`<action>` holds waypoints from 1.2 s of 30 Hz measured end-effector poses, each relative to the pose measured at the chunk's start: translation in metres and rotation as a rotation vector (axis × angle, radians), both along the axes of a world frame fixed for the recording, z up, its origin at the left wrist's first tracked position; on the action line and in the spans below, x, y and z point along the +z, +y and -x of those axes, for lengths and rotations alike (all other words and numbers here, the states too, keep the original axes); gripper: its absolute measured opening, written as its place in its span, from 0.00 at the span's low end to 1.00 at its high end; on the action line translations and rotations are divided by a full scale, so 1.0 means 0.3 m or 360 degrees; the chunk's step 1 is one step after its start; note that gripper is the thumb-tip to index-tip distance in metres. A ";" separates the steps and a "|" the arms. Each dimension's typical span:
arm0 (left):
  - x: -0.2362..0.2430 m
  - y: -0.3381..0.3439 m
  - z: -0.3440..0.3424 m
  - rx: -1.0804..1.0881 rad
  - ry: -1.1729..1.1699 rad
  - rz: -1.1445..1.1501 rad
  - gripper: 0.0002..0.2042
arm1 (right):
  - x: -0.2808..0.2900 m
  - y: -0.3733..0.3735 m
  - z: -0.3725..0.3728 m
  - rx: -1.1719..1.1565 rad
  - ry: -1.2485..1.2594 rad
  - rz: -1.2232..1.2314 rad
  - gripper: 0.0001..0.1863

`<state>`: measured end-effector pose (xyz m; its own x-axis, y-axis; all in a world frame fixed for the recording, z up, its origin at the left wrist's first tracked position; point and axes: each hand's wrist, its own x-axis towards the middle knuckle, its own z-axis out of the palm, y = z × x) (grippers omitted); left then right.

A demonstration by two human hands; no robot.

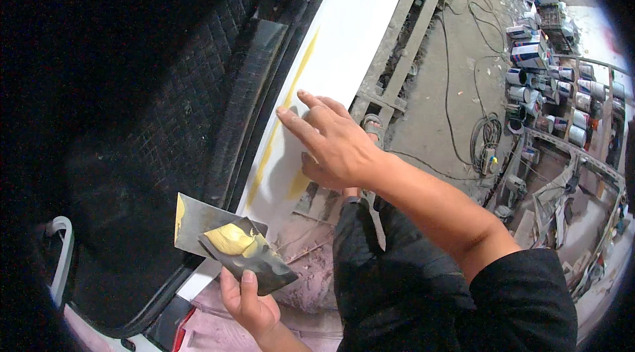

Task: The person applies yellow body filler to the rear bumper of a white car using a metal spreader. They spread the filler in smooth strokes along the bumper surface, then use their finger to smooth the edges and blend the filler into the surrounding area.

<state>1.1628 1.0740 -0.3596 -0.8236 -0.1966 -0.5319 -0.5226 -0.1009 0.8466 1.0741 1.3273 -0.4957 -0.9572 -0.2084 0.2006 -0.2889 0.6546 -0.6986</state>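
My left hand (251,306), at lower centre, is closed on two flat spreaders: a grey plate (193,225) with yellow on its far edge and a darker plate (281,273) carrying a lump of yellow paste (228,238). My right hand (334,140) lies palm down over a white painted vehicle panel (357,15), fingers apart, with fingertips on or close by a long, thin yellow streak (305,54). A fainter yellow patch (296,185) shows below that hand. Left of the panel is a dark interior (152,101) with quilted lining.
Wooden pallet slats (403,68) lie beside the panel, near my sandalled foot (372,126). Coiled cables (485,144) snake over the concrete floor. Several paint tins (519,95) and boxes (529,54) crowd the right side, with cluttered metal racks (582,154). Pinkish dusty material (307,273) is below.
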 end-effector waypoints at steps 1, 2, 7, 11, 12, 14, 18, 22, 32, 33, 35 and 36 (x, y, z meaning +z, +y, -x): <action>-0.003 -0.004 0.000 0.0011 -0.0003 0.0010 0.27 | -0.010 -0.013 0.013 0.0029 -0.0029 -0.0059 0.44; -0.006 -0.007 0.000 0.0019 -0.0004 0.0018 0.26 | -0.017 -0.024 0.021 0.0058 -0.0059 -0.0120 0.44; -0.025 -0.017 -0.020 0.0050 -0.0012 0.0020 0.26 | -0.031 -0.070 0.005 0.0138 -0.0101 -0.0218 0.47; -0.039 -0.037 -0.025 0.0064 0.0003 -0.0026 0.26 | -0.040 -0.124 -0.036 0.0194 -0.0134 -0.0214 0.48; -0.044 -0.044 -0.026 0.0045 -0.0001 -0.0015 0.26 | -0.045 -0.140 -0.049 0.0195 -0.0098 -0.0185 0.49; -0.057 -0.062 -0.026 0.0030 0.0027 -0.0019 0.26 | -0.057 -0.178 -0.079 0.0274 -0.0164 -0.0155 0.49; -0.067 -0.081 -0.028 0.0051 0.0002 -0.0026 0.26 | -0.066 -0.228 -0.119 0.0368 -0.0121 0.0018 0.48; -0.084 -0.096 -0.019 0.0081 -0.0015 -0.0109 0.27 | -0.025 -0.192 -0.160 0.0383 -0.0202 0.0292 0.45; -0.018 -0.013 0.079 -0.0190 0.0011 -0.0206 0.25 | 0.243 -0.090 -0.170 0.0310 -0.0167 0.0749 0.46; -0.016 0.012 0.099 -0.0227 0.0017 -0.0219 0.25 | 0.258 -0.069 -0.158 0.0334 -0.0189 0.0720 0.45; -0.012 0.075 0.127 -0.0206 0.0018 -0.0228 0.25 | 0.284 -0.019 -0.137 0.0369 -0.0311 0.0612 0.43; -0.014 0.109 0.144 -0.0197 0.0034 -0.0247 0.25 | 0.284 0.006 -0.115 0.0368 -0.0209 0.0614 0.43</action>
<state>1.1195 1.1066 -0.3639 -0.8479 -0.0102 -0.5300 -0.5211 -0.1673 0.8369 1.1087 1.3291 -0.4106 -0.9169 -0.3533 0.1856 -0.2896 0.2689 -0.9186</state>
